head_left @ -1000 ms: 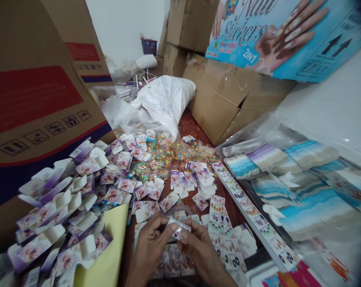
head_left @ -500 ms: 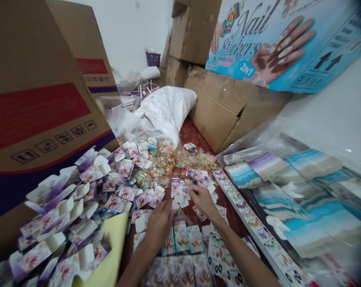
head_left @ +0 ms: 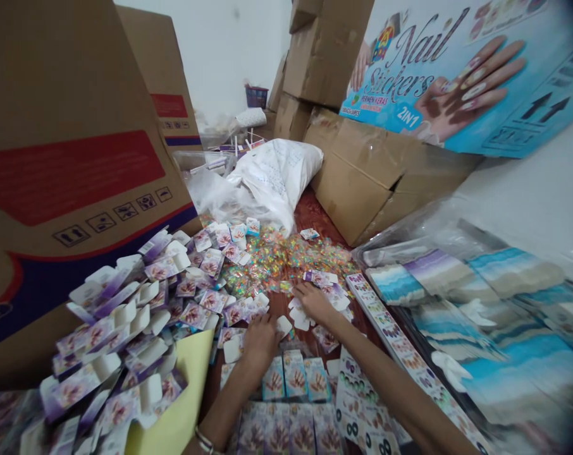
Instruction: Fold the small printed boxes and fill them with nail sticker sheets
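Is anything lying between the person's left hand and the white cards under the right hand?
Yes: a small white card lies between the left hand and the white cards under the right hand, close to the left fingertips.

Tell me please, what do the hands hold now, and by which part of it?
Nothing is clearly held: the left hand and right hand only touch loose paper cards.

- Left hand is resting on purple-printed hanging cards
- Right hand is spreading over white card tabs
- Glittery multicoloured nail pieces are lying just beyond both hands
- Stacked cardboard cartons are standing far right
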Tool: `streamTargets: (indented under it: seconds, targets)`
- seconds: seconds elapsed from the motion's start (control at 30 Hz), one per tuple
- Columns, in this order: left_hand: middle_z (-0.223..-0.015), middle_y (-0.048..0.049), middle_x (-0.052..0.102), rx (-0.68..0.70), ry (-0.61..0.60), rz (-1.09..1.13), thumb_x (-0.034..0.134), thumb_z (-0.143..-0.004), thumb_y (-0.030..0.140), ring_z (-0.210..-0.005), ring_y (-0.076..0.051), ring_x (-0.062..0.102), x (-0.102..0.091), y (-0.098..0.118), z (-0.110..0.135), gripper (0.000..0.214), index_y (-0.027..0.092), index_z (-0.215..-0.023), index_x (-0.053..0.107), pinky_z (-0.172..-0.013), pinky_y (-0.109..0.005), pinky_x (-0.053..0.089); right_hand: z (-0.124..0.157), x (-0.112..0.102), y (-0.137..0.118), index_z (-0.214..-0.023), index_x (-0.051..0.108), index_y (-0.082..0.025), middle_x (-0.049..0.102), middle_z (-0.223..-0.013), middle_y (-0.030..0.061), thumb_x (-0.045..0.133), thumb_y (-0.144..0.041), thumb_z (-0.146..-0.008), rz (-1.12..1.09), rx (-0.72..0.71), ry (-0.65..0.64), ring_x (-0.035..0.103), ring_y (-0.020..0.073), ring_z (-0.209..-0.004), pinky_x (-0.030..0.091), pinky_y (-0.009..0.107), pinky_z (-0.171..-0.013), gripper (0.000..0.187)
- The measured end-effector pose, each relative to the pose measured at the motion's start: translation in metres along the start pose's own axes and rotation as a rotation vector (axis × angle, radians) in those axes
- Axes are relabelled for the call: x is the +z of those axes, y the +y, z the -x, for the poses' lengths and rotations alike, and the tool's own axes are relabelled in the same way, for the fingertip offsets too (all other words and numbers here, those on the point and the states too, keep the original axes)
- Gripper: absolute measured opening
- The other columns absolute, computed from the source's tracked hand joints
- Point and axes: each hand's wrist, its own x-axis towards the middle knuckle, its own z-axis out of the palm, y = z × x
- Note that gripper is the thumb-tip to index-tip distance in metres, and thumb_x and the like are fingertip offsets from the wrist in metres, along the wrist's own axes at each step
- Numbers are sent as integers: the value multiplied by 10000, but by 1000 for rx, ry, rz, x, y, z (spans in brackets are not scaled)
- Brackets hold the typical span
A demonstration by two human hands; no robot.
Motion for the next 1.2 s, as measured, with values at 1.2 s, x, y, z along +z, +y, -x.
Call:
streamTargets:
  seconds: [1.2]
  targets:
    - [-1165,-161,566,27,97,129,512,-779,184,-1110,-270,509,-5,8,-1,418,87,-1186,511,-943,-381,392,-29,18,13,-986,581,-139,604,-1005,54,506,-288,-880,-159,346,171,584,168,-908,479,379,-806,198]
